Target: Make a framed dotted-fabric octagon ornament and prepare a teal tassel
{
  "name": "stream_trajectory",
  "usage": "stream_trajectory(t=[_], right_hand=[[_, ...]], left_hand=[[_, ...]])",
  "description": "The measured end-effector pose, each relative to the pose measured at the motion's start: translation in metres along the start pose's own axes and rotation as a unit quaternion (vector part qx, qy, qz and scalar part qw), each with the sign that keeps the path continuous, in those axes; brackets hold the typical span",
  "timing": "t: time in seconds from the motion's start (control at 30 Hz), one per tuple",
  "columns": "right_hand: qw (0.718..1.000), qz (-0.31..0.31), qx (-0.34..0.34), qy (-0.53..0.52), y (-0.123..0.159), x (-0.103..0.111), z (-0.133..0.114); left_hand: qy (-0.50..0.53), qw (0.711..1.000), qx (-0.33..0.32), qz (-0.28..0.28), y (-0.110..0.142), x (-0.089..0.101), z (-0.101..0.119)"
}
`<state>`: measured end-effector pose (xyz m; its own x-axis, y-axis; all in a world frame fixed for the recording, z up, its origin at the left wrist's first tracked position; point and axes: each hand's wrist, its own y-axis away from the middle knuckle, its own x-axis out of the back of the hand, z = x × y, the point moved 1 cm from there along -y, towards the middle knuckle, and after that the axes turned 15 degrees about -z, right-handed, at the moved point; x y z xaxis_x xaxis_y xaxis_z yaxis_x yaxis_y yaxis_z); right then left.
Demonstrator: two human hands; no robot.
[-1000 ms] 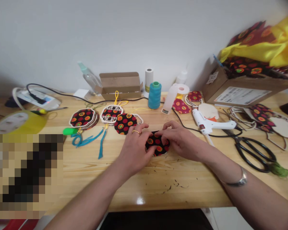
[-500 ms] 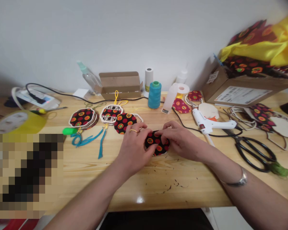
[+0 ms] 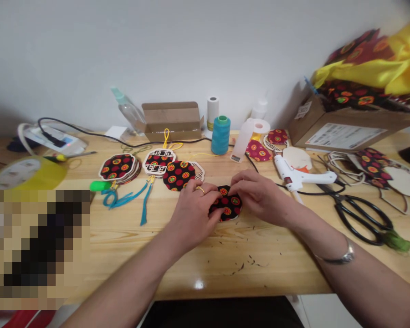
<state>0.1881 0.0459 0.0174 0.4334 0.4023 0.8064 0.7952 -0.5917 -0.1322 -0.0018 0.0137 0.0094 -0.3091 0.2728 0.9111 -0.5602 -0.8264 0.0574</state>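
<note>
A small black piece of fabric with red and orange flowers lies flat on the wooden table in front of me, a pale rim showing along its lower edge. My left hand grips its left side, thumb on the cloth and fingers curled at the upper edge. At the top right edge, my right hand has its fingers bent and pinched on the same piece. Just beyond my left hand is another flowered fabric piece, partly over a pale lattice frame.
Finished-looking lattice ornaments and stacked fabric pieces lie left. Behind stand a blue thread spool and a squeeze bottle. Rightward are a white glue gun, black scissors and a cardboard box of fabric.
My left hand has shifted slightly right with its fingers drawn in closer. The right hand's fingers have pulled back toward the edge, uncovering more of the flowered cloth.
</note>
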Motion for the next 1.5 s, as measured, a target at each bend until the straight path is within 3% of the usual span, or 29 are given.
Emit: stream_trajectory(t=[0.23,0.63,0.8,0.97,1.13,1.23,1.33,1.4,1.5], right_hand=[[0.994,-0.098,-0.029,0.032,-0.003,-0.008,-0.004],[0.991,-0.125,-0.035,0.032,-0.001,0.003,-0.004],[0.991,-0.124,-0.034,0.037,0.0,0.006,-0.004],[0.991,-0.121,-0.034,0.04,0.001,0.01,0.001],[0.995,-0.003,-0.076,-0.059,0.003,0.009,0.006],[0.95,0.048,-0.129,-0.281,0.001,0.005,0.003],[0.854,0.032,-0.139,-0.5,-0.002,0.0,-0.004],[0.803,0.012,-0.142,-0.578,-0.003,-0.003,-0.006],[0.762,-0.003,-0.143,-0.631,-0.003,-0.007,-0.004]], left_hand=[[-0.004,1.0,0.01,-0.02,0.0,0.002,0.001],[0.012,0.998,0.006,-0.062,0.001,0.011,-0.003],[0.02,0.998,-0.009,-0.052,0.001,0.012,-0.002],[0.029,0.999,-0.016,-0.011,0.0,0.012,-0.002],[0.067,0.99,0.023,0.122,0.001,0.016,-0.004],[0.089,0.986,0.053,0.132,0.001,0.016,-0.005],[0.1,0.991,0.014,0.091,0.002,0.012,-0.002],[0.1,0.991,-0.038,0.077,0.002,0.01,-0.001],[0.089,0.99,-0.09,0.059,0.001,0.006,0.0]])
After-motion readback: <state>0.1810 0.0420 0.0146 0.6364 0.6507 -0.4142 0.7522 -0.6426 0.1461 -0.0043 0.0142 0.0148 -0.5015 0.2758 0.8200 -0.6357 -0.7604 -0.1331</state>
